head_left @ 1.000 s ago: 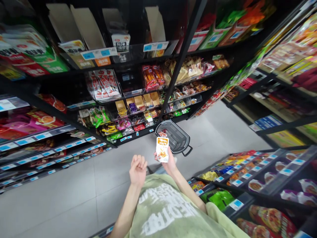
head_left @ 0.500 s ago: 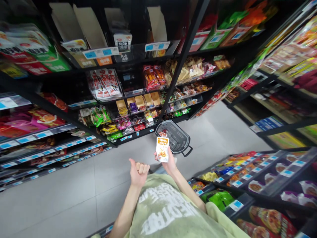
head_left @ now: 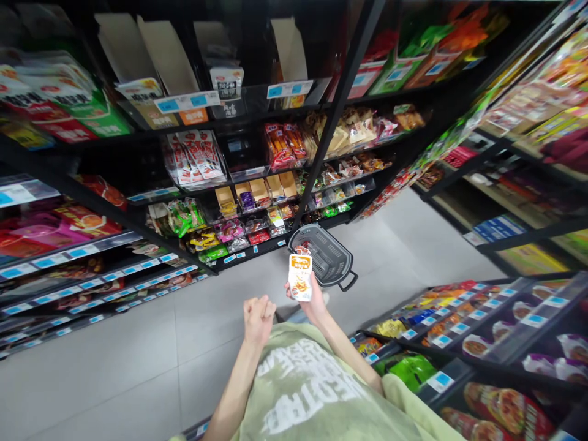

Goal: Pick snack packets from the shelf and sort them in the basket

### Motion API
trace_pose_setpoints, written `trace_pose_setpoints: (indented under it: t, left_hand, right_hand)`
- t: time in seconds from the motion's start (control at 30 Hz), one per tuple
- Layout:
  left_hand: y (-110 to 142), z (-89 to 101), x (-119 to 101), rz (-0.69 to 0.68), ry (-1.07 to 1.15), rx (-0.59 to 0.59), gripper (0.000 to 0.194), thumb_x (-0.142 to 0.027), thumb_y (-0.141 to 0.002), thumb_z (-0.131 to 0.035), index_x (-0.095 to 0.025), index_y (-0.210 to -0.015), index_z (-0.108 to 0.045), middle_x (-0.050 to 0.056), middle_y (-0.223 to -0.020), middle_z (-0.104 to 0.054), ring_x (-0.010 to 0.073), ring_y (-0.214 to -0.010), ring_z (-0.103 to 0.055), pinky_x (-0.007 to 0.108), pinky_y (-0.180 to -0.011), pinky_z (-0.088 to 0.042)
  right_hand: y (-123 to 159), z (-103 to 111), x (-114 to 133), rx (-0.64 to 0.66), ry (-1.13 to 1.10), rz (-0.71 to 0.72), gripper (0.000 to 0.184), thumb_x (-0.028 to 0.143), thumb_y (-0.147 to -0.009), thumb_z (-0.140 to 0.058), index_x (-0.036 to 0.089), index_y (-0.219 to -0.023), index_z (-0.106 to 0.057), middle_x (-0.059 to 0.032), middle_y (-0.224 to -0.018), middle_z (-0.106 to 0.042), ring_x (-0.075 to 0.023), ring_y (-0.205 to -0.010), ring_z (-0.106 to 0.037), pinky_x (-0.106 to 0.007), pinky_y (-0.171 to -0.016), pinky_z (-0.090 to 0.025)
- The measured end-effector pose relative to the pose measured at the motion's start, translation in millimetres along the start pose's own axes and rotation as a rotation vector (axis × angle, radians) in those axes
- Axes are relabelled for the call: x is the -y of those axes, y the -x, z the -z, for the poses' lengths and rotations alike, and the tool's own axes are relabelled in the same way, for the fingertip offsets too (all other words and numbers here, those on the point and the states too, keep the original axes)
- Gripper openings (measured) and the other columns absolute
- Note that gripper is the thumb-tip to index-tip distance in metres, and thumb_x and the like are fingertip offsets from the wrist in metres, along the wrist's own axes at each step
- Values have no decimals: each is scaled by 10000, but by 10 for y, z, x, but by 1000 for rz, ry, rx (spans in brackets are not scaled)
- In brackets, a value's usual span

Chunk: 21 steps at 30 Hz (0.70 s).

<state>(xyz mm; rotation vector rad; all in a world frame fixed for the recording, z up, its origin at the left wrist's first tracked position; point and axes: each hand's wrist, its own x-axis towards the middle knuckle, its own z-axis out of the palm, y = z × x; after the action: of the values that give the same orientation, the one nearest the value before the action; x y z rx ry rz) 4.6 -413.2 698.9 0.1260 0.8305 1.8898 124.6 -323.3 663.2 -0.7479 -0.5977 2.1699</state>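
Note:
A white and orange snack packet (head_left: 300,278) is held upright in my right hand (head_left: 316,300), its printed front facing me. My left hand (head_left: 258,318) is curled into a loose fist in front of my green shirt, apart from the packet, and nothing shows in it. Beyond the packet, a grey shopping basket (head_left: 337,248) stands on the floor by the foot of the shelf. A small reddish packet (head_left: 302,248) shows inside the basket, partly hidden behind the white one.
Black shelves ahead carry red and white snack bags (head_left: 195,156), red packets (head_left: 285,144) and small open boxes (head_left: 260,191). Lower right, a sloped rack holds red noodle cups (head_left: 509,407) and a green bag (head_left: 411,370). Grey floor tiles (head_left: 124,355) stretch left.
My left thumb stuck out sideways half a second ago and is now folded in against the fist. My right hand and the packet have hardly moved.

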Motion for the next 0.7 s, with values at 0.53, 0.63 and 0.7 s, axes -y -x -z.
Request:
trace_pose_setpoints:
  t: [0.53,0.63,0.7]
  left_hand:
    - [-22,6,9,55,2,-37,660,-165,-725,-724,-170,-550,-88,-93,-477,-71,45,-409,-110,262,-444,-135]
    - [-21,16,4,45,4,-35,650,-158,-736,-712,-170,-549,-90,-91,-478,-65,50,-414,-103,272,-450,-127]
    - [-22,21,1,46,7,-30,639,-151,-745,-700,-172,-551,-92,-90,-481,-62,54,-418,-95,278,-454,-120]
  right_hand:
    - [-5,13,4,-9,8,0,496,578,-910,-385,158,-1044,-614,-86,-802,-713,-193,-621,-634,-307,-643,-479]
    - [-8,23,4,-22,6,-7,497,578,-907,-392,156,-1043,-616,-92,-809,-714,-188,-615,-631,-302,-639,-474]
    - [-11,29,3,-31,5,-9,499,580,-903,-398,155,-1049,-615,-95,-811,-714,-190,-616,-631,-307,-644,-475]
